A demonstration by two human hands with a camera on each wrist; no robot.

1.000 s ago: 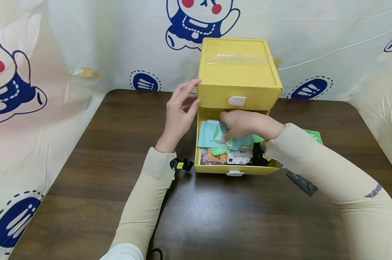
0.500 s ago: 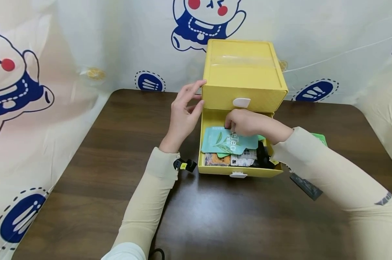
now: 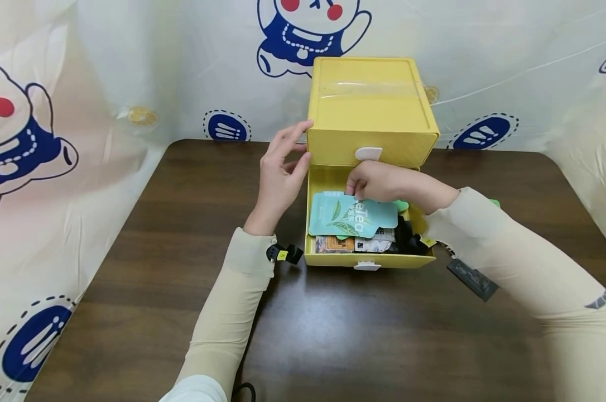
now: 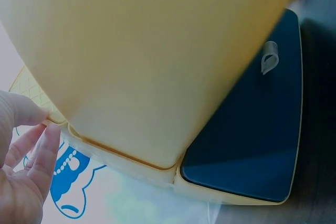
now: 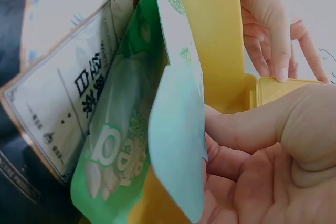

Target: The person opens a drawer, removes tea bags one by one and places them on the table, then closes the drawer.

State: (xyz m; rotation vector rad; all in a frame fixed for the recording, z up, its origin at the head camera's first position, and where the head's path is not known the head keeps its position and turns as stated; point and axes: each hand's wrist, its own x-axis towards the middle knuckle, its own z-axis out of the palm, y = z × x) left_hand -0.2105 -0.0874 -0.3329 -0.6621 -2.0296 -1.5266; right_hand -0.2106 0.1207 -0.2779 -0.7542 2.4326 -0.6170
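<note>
A yellow two-drawer box [image 3: 373, 100] stands at the back of the table, its lower drawer [image 3: 328, 260] pulled out. In that drawer a teal flat sachet [image 3: 333, 215] printed with leaves and "Tea" lies above other packets. My right hand [image 3: 383, 181] pinches the teal sachet at its back edge; the right wrist view shows the thumb against it and the fingertips partly hidden. My left hand [image 3: 280, 176] touches the box's left side and front corner with fairly straight fingers [image 4: 47, 145]. Under the teal sachet is a green sachet [image 5: 121, 129].
A white-labelled packet [image 5: 63, 93] and black items [image 3: 408, 240] fill the drawer's front and right. A dark flat tag [image 3: 472, 280] lies right of the drawer. Something green [image 3: 495, 202] shows behind the right sleeve. A patterned curtain [image 3: 182, 72] hangs behind the table.
My right fingers have drawn back from the teal sachet's face to its back edge and curled there. The sachet has shifted slightly forward. The left hand keeps its place on the box.
</note>
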